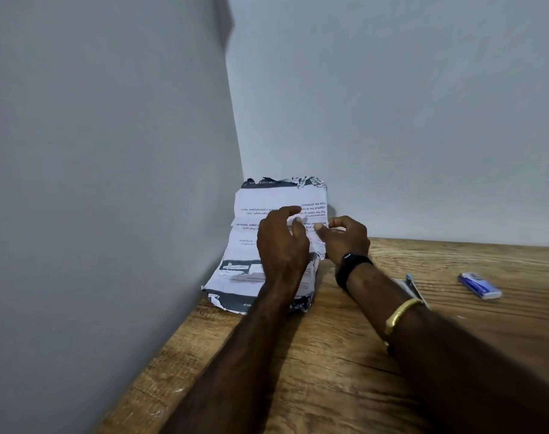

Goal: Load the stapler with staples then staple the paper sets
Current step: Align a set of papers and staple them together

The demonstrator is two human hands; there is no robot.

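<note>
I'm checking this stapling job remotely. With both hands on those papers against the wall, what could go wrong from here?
1. The paper stack has ragged, torn edges and leans curled against the wall. Sheets may misalign or tear further where the right hand pinches its edge.
2. The small blue item lies far right on the table. Letting go to fetch it could let the stack slump.

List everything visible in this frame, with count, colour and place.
paper stack: one, white printed sheets, dark torn edges, leaning in the wall corner.
blue object: one, blue and white, on the table at right; blurred, possibly the stapler.
pale object: one, mostly hidden behind the right forearm.
table: one, brown wood.
walls: two, grey.
watch: one, black, right wrist.
bangle: one, gold, right forearm.
left hand: fingers curled, over the sheets.
right hand: grip on the stack's right edge.
</note>
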